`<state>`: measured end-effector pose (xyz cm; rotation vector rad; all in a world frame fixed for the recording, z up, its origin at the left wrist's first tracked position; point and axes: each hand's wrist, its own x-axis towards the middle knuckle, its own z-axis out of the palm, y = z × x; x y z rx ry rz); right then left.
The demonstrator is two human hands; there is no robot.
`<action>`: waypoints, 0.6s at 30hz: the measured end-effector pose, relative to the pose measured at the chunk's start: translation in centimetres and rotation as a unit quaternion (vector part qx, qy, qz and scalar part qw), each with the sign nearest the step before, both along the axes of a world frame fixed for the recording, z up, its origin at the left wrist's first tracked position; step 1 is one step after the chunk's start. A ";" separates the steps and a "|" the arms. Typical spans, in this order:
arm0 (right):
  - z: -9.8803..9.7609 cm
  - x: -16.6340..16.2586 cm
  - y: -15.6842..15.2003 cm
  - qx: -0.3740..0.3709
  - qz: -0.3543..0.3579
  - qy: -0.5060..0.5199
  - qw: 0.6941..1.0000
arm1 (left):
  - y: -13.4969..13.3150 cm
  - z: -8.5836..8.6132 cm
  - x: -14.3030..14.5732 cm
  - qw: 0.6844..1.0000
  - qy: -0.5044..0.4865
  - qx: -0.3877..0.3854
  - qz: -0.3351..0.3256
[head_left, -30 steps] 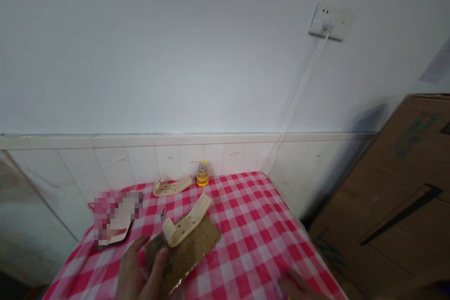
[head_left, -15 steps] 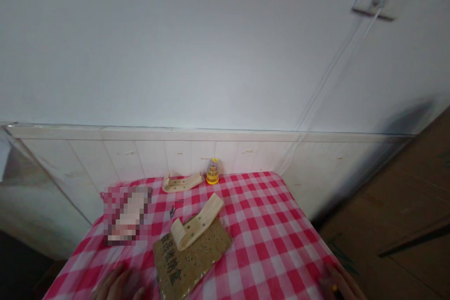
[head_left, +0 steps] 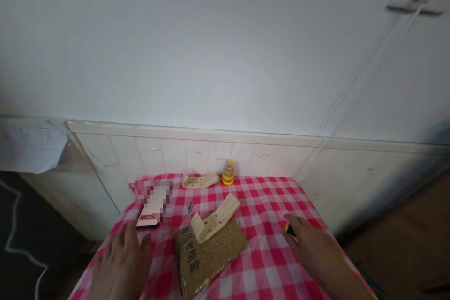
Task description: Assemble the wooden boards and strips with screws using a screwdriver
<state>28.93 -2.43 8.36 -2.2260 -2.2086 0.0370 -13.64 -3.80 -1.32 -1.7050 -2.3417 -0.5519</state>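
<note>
So, far left there's a sheet of paper [head_left: 31, 145] against the wall. Then the left hand [head_left: 123, 262], palm down over the near-left part of the worktop [head_left: 262, 253], its grip released with the fingers loosely spread. Just past its fingertips is a flat pale thing with a dark edge [head_left: 151, 211], part of it pixelated.

Next over is a brown slab [head_left: 214, 265] with black writing, and on top of it sits a bent wooden piece [head_left: 213, 226]. Its long axis runs diagonally: curled end toward near left, straight end pointing far right. It's between the two hands, right of the left grip and a bit farther out, and well left of the right one.

Behind it are some small metal bits [head_left: 190, 206], a second wooden piece [head_left: 200, 183] lying roughly left to right near the wall, and a yellow-based bottle [head_left: 228, 174] standing upright beside that.

Over on the right, the right hand [head_left: 311, 241] has its grip closed around a yellow-and-black thing [head_left: 290, 229], right between thumb and fingers. It's mostly covered, so I honestly can't tell which way it points.
</note>
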 end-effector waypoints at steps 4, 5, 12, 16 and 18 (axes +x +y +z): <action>-0.2 -2.7 3.3 -0.009 0.049 0.010 0.999 | 5.1 3.0 -1.6 0.997 -0.069 -0.032 0.021; -0.4 -3.1 3.9 -0.013 0.060 0.014 0.998 | 7.0 3.5 -2.0 0.992 -0.110 -0.052 0.019; -2.0 -3.9 4.7 -0.016 0.105 0.058 0.993 | 18.7 3.9 -6.4 0.968 -0.202 -0.145 0.042; -2.7 -3.8 4.0 -0.033 0.097 0.071 0.992 | 20.8 1.8 -8.4 0.956 -0.243 -0.164 0.036; -3.1 -3.8 3.9 -0.039 0.091 0.078 0.992 | 21.5 0.4 -8.7 0.953 -0.257 -0.155 0.031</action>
